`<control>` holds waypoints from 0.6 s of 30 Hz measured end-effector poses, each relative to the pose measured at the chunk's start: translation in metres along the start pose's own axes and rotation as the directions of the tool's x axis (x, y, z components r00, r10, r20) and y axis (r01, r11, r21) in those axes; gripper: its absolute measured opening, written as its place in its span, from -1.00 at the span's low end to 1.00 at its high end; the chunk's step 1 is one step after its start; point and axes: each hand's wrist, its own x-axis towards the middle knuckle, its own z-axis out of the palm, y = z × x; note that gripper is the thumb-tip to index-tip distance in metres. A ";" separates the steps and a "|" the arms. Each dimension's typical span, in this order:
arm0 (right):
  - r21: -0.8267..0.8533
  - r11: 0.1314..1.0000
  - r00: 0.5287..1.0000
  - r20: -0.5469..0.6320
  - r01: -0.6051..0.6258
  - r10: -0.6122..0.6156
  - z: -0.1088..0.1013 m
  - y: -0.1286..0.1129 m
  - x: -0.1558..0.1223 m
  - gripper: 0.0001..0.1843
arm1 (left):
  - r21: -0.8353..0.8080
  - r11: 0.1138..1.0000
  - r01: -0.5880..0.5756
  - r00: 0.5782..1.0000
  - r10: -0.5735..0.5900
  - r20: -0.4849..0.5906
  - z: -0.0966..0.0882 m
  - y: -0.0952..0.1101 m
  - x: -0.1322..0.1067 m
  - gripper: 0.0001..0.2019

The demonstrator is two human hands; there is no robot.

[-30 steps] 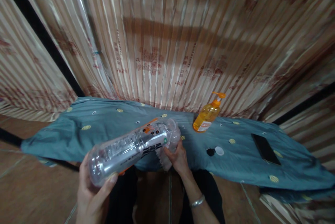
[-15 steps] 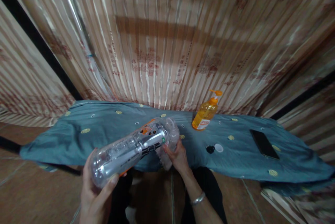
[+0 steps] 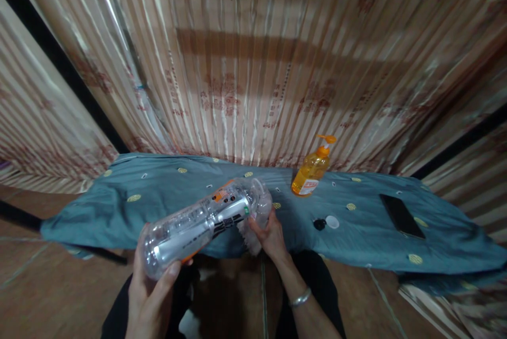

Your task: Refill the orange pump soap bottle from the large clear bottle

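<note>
A large clear plastic bottle with a silver and orange label lies slantwise in the air before me. My left hand is wrapped around its rounded base at the lower left. At the bottle's upper right end, my right hand is closed on a translucent, crumpled piece, which covers that end. A whitish part with a jagged edge hangs under the right fingers; its kind is unclear. The right palm is turned away, and the bottle's mouth is hidden.
An orange pump bottle stands on the blue-green cloth of a narrow bed or bench. To its right lie a small black object, a white round disc and a black phone. A striped curtain hangs behind, between dark bars.
The bottle's base and my left hand have shifted slightly to the right. My right hand stays at the other end, and the view has moved a little.
</note>
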 end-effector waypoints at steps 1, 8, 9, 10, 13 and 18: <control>0.002 1.000 1.000 0.001 0.001 -0.001 0.000 0.000 0.000 -0.36 | 0.002 1.000 -0.006 1.000 0.006 0.005 0.000 0.000 0.000 0.18; 0.022 1.000 1.000 0.009 0.014 -0.015 -0.001 0.002 0.000 -0.37 | 0.036 0.999 -0.020 1.000 0.021 -0.009 0.003 0.003 -0.002 0.21; 0.019 1.000 1.000 0.011 0.012 -0.012 -0.001 0.001 0.000 -0.36 | 0.036 0.999 -0.015 1.000 0.015 -0.008 0.003 0.003 -0.002 0.21; 0.018 1.000 1.000 0.013 0.010 -0.010 -0.001 0.001 0.000 -0.36 | 0.035 0.999 -0.010 1.000 0.011 -0.009 0.004 0.003 -0.002 0.20; 0.020 1.000 1.000 0.009 0.004 -0.004 -0.001 -0.001 -0.001 -0.36 | 0.029 1.000 0.001 1.000 0.000 -0.021 0.004 0.003 -0.002 0.19; 0.018 1.000 1.000 0.000 0.008 -0.008 -0.001 -0.001 0.000 -0.39 | 0.078 0.997 -0.011 1.000 0.013 -0.024 0.001 0.002 -0.002 0.13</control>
